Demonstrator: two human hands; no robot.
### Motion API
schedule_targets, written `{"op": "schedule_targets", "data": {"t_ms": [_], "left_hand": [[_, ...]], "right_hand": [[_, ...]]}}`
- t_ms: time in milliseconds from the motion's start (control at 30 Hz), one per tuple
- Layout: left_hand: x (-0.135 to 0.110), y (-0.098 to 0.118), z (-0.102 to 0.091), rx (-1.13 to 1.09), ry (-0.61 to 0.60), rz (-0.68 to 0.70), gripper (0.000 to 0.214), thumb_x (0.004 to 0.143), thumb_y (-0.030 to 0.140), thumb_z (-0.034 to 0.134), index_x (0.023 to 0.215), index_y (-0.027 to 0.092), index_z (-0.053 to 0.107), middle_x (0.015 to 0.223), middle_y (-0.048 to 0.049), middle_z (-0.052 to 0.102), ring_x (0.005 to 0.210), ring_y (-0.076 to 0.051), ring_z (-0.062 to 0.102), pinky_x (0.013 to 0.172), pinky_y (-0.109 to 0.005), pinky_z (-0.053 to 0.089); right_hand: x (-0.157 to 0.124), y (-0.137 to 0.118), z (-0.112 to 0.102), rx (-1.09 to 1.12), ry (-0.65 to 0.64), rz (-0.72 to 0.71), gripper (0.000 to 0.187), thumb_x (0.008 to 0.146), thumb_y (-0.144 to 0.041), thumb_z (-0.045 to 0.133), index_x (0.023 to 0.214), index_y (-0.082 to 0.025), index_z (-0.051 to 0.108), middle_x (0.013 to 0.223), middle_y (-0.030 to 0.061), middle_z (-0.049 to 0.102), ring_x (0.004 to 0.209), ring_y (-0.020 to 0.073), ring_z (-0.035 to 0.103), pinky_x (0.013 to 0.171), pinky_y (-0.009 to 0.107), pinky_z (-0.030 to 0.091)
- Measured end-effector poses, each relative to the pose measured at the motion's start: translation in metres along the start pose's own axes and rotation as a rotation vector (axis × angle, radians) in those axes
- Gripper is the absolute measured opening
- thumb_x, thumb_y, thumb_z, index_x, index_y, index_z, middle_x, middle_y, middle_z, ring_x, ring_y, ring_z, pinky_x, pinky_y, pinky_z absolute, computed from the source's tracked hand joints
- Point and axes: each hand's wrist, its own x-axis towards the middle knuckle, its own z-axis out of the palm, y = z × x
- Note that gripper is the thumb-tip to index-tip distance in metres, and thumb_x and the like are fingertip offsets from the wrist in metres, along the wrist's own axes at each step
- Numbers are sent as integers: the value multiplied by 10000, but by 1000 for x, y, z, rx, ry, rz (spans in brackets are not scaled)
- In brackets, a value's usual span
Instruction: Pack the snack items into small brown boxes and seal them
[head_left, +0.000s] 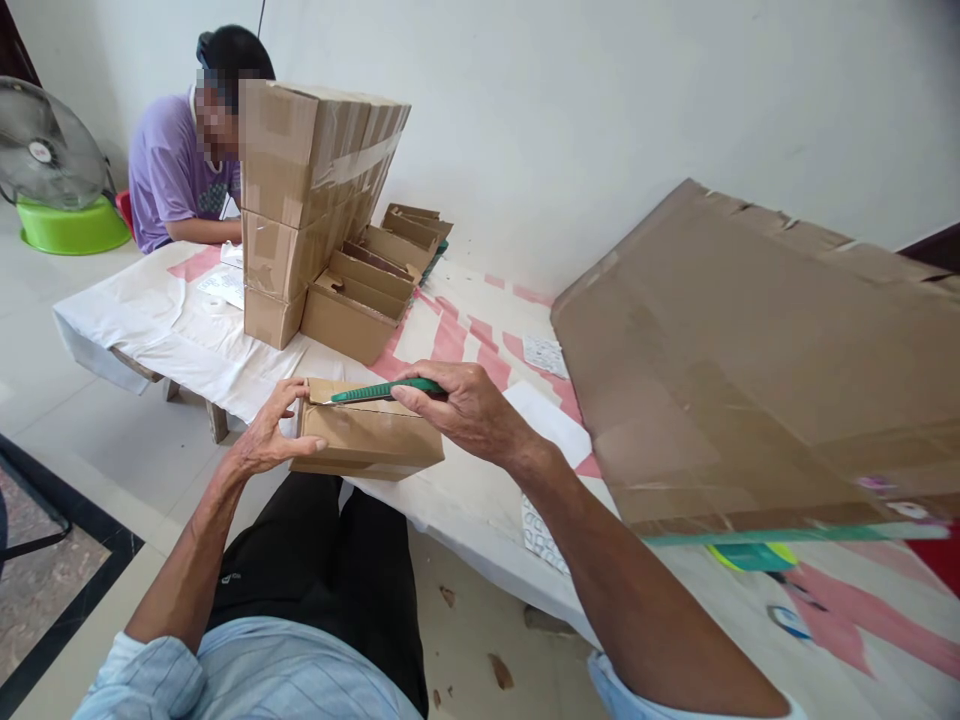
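Note:
A small closed cardboard box (375,440) lies at the near edge of the cloth-covered table, in front of my lap. My left hand (271,432) grips its left end, fingers at the top corner and thumb along the near side. My right hand (469,408) is closed around a green utility knife (386,391) held above the box. The knife points left, and its blade tip meets the box top near the left corner, close to my left fingertips. How deep the blade sits, I cannot tell.
Stacked taped boxes (277,190) stand at the far left, with open boxes (356,310) beside them. A large carton (750,380) occupies the right. A tape roll (789,622) lies at lower right. Another person (169,160) sits behind the stack, near a fan (45,150).

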Motion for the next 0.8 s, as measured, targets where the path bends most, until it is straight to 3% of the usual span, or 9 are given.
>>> {"op": "schedule_targets", "data": {"t_ms": [133,333,500,667,800], "left_hand": [[0,-2,0,3,5,-2,690,788,547,857,1389,323,602,1634,-110,453,1551,-383,416,1138,-507,505],[5,-3,-3,34,12,20,658,821,581,828,1384,319,610,1622,-120,458,1516,-378,460,1126,-517,512],[10,-6,-8,54,8,15,682,816,610,821,1390,315,598,1609,-123,474,1516,-378,463,1122,-517,521],[13,-8,-9,92,13,16,731,804,590,826,1434,315,577,1604,-126,467,1477,-377,502,1098,-519,539],[16,-4,-12,127,-13,13,804,801,593,825,1512,341,546,1601,-113,480,1483,-394,493,1085,-518,551]], "right_hand": [[3,-1,-1,-44,-60,8,331,1006,-441,568,924,-211,791,826,35,732,715,171,597,670,312,414],[11,-2,-5,-121,-94,34,377,1008,-465,556,885,-209,804,659,-2,613,603,138,466,605,303,304],[7,20,-20,-144,-87,62,351,977,-485,597,879,-234,823,693,-1,673,623,144,500,608,301,306],[-37,71,-67,-185,10,184,311,924,-510,670,811,-256,809,736,14,727,630,172,552,590,314,344],[-89,112,-89,-129,246,285,333,928,-561,703,820,-256,781,702,29,668,642,209,563,599,351,380]]}}
